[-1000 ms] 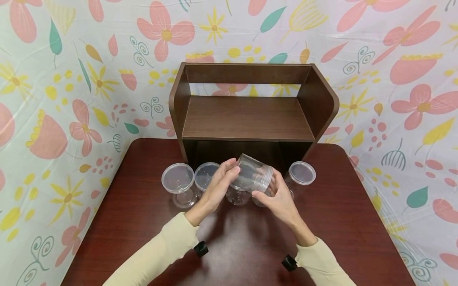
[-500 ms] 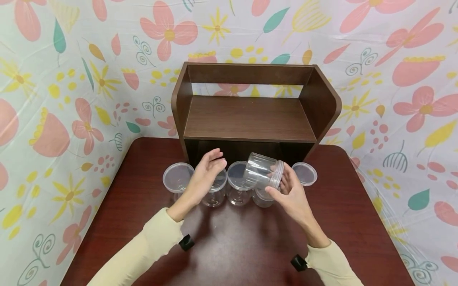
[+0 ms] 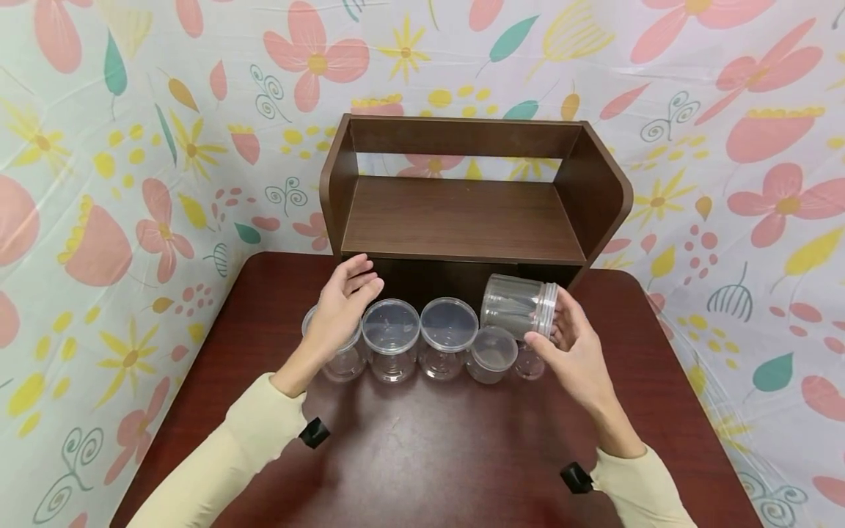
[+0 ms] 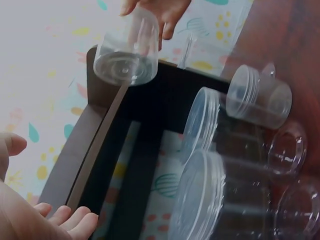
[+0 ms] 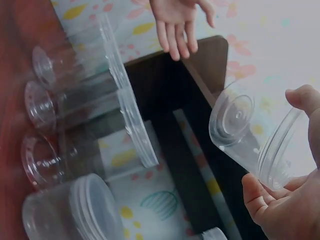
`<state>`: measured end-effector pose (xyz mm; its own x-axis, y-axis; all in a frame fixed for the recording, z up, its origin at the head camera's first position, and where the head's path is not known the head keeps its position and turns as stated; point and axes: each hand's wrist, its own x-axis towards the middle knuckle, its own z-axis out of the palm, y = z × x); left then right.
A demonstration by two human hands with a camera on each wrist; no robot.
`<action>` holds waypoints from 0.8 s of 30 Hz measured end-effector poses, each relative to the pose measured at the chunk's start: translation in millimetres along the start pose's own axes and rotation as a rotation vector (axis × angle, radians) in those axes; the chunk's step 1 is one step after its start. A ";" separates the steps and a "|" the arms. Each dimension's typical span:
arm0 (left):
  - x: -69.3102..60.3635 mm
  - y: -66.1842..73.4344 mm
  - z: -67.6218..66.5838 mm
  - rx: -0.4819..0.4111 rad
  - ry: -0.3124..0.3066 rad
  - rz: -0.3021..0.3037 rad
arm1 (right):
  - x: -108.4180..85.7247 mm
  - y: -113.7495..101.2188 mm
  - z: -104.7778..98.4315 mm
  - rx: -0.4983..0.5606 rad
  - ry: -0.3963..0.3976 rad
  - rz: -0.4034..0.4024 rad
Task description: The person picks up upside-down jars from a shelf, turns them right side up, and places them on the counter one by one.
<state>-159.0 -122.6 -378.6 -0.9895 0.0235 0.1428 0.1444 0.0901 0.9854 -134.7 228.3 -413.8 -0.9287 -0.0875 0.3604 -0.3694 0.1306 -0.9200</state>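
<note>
My right hand (image 3: 581,356) grips a clear plastic jar (image 3: 515,304) round its ridged lid end. The jar lies nearly sideways in the air, its base pointing left, above the right end of a row of jars. In the right wrist view the thumb (image 5: 305,100) and fingers are curled about the rim. My left hand (image 3: 333,312) hovers over the leftmost jar (image 3: 345,361), fingers relaxed and nothing held. To its right stand two wide lidded jars, a middle one (image 3: 391,330) and another (image 3: 449,330), then a smaller frosted jar (image 3: 491,356). A further jar (image 3: 529,362) is mostly hidden behind the held one.
A dark brown two-level shelf (image 3: 462,220) stands at the back of the reddish-brown table (image 3: 422,455), close behind the jars. Floral cloth (image 3: 165,220) hangs behind and along the sides.
Both hands held the jar at first. The left hand has let go and moved left, and the right hand has carried the jar to the right and turned it closer to horizontal.
</note>
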 end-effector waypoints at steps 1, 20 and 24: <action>0.5 0.5 -2.6 0.009 0.011 0.003 | 0.6 -0.8 -2.4 -0.009 0.010 -0.004; 20.4 4.0 -51.0 0.143 0.285 0.123 | 10.1 -27.6 -63.4 -0.289 0.154 -0.018; 26.5 1.5 -53.2 0.184 0.249 0.106 | 11.2 -34.4 -76.7 -0.352 0.204 0.014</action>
<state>-185.6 -174.8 -368.5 -0.9375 -0.2003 0.2845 0.2239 0.2787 0.9339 -135.0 298.5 -366.4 -0.9083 0.1096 0.4038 -0.3127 0.4633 -0.8292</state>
